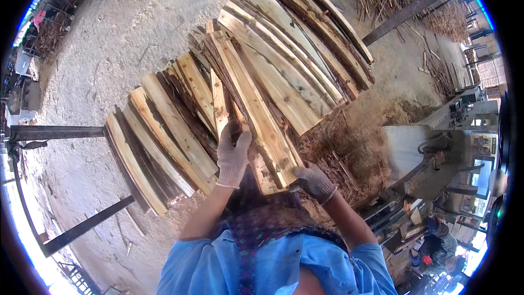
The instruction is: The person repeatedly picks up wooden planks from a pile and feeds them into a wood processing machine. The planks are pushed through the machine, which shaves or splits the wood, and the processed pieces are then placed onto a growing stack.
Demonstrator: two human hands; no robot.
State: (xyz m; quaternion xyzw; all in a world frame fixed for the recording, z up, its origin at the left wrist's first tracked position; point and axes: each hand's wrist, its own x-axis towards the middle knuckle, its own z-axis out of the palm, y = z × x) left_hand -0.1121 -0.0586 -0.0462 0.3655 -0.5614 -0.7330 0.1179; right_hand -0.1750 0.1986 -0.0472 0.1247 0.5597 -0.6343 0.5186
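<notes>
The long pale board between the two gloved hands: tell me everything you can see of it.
The long board looks like rough-sawn wood, pale yellow on its upper face, with brown knot-like spots and dark, bark-like patches along its left side. It lies aslant over other boards, its far end pointing away and slightly left, its near end toward the person. The right grip holds its near right corner. The left grip is at its left side; whether it touches this board is unclear. Its underside is hidden.

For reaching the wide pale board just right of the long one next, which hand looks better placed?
Probably the right hand: it sits on the same side of the long board as the wide pale board. The left hand is on the opposite side.
</notes>
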